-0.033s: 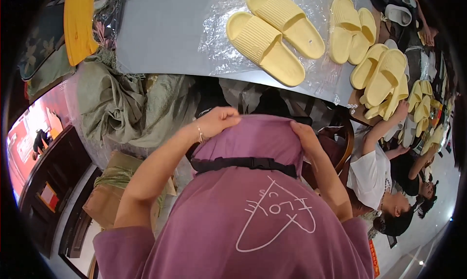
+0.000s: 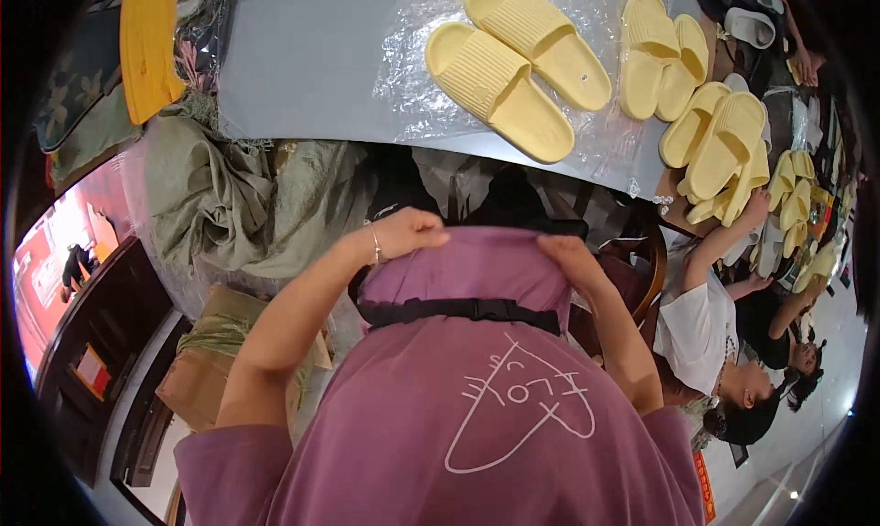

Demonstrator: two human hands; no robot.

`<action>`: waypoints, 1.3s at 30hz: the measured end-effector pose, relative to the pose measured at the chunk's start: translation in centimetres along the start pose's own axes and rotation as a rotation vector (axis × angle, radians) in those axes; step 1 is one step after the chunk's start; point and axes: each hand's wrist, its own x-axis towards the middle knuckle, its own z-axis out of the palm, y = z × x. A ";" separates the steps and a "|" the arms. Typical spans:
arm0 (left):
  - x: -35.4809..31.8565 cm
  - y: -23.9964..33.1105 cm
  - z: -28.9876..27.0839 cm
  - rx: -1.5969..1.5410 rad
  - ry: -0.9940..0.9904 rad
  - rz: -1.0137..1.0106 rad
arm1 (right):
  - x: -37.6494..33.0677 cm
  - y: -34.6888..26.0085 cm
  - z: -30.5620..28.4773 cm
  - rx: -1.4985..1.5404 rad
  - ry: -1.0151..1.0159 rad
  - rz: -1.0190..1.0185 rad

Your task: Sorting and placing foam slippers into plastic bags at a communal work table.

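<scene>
Purple T-shirt held out by its hem

The fingers of the left hand were curled in, pinching the hem's left end against the thumb. The right hand had its thumb over the right end; its other fingers were hidden behind the cloth, though the taut edge suggested they gripped it. The wide spacing of the hands probably kept the edge stretched and clear of the body.

The T-shirt was on the wearer, on the near side of the gray desk. Its long axis ran near to far, the hem end pointing toward the desk, while the hem itself lay left to right. A black buckled strap crossed the waist, seemingly gathering the cloth there.

On the desk, yellow slippers lay on clear plastic film, perhaps to keep them clean, toes far left. An olive-green sack lay left of the hands, a cardboard box nearer; a co-worker in white was at right.
</scene>
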 end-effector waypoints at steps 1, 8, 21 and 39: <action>0.6 -2.0 -0.8 0.082 -0.214 -0.212 | 1.5 1.7 -2.4 -0.265 -0.112 0.087; -1.6 -7.3 -3.5 -0.465 0.111 -0.270 | 2.7 1.1 -2.5 -0.550 -0.068 -0.027; -0.6 -12.3 -3.5 0.363 0.673 -0.100 | 5.7 -3.0 2.6 -0.940 0.096 -0.623; 9.0 4.6 -9.6 0.878 0.677 0.516 | 11.4 -12.9 1.1 -0.838 0.318 -0.771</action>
